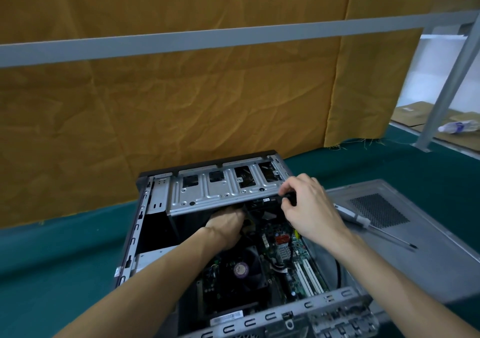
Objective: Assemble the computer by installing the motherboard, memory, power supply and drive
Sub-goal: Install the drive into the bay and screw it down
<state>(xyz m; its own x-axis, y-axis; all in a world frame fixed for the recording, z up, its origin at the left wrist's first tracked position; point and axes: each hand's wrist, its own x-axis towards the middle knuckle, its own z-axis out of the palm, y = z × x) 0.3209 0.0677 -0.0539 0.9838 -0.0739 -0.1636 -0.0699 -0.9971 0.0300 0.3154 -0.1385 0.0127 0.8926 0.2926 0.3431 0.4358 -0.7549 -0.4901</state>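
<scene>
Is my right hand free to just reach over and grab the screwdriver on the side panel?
Probably not at once: the right hand pinches a dark part at the drive cage. The screwdriver lies uncovered on the side panel, so once released, the way looks free.
</scene>
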